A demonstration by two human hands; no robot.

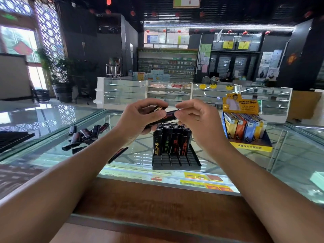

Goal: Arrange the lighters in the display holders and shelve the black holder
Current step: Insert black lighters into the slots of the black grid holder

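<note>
Counter top [52,120] is noted as glass: glossy, smooth, strongly reflective. Band [149,199] across lower centre is noted as wood, reddish brown, smooth, low sheen. Black holder [175,161] at centre is logged as plastic, matt. Lighters [171,137] stood in it are logged as glossy black plastic, with characters printed on. Raised lighter [168,116] at centre: dark glossy shell. Loose lighters [84,135] at left: dark, glossy, highlights seen. Yellow display box [250,146] at right is read as printed card, slight sheen.

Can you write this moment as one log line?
left hand: holds lighters | right hand: pinches one lighter | black holder: front slots empty
</note>
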